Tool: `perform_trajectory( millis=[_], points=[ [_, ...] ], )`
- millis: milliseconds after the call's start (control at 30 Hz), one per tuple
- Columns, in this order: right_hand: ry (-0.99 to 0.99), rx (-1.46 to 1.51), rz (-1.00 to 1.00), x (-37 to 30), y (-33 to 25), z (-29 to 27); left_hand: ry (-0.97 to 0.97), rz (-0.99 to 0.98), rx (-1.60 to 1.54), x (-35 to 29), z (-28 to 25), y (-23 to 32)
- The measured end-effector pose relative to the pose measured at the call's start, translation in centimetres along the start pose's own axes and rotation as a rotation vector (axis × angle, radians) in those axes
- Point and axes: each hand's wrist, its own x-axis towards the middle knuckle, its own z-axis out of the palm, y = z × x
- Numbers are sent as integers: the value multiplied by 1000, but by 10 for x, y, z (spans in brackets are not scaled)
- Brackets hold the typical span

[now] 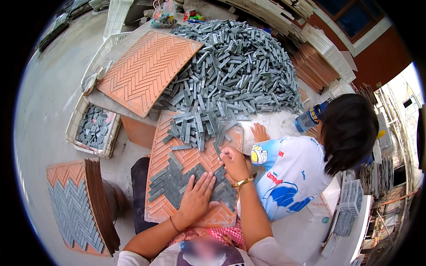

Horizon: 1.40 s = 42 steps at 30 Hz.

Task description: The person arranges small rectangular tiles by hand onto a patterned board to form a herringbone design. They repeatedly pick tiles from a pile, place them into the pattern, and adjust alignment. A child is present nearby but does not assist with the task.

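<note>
Bright, diffuse daylight casts soft shadows, glare whitens the upper right, and fisheye distortion curves the edges.

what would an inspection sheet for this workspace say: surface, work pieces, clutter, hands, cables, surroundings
Surface: orange herringbone tray, partly filled
Work pieces: laid gray strips; loose strip heap spilling onto the tray's far end
Clutter: blue bottle beside the heap; white crate of gray pieces, left
Hands: left hand flat on laid strips; right hand at a strip, grip unclear
Cables: nothing seen
Surroundings: another person, right; tray stack, left
</note>
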Motion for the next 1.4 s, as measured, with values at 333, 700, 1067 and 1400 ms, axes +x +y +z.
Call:
perform_trajectory(
  millis=[333,700,1067,1400],
  points=[
    [-60,-26,-184,-11,18,-22,25,5,-6,0,1,1],
    [29,-55,-142,0,19,-15,-1,1,-21,-3,-1,1],
    [-14,-96,-100,-19,6,15,48,-43,-76,-5,-9,-4],
    [-102,-381,-266,-23,0,14,95,-111,-74,-4,-18,-25]
  ],
)
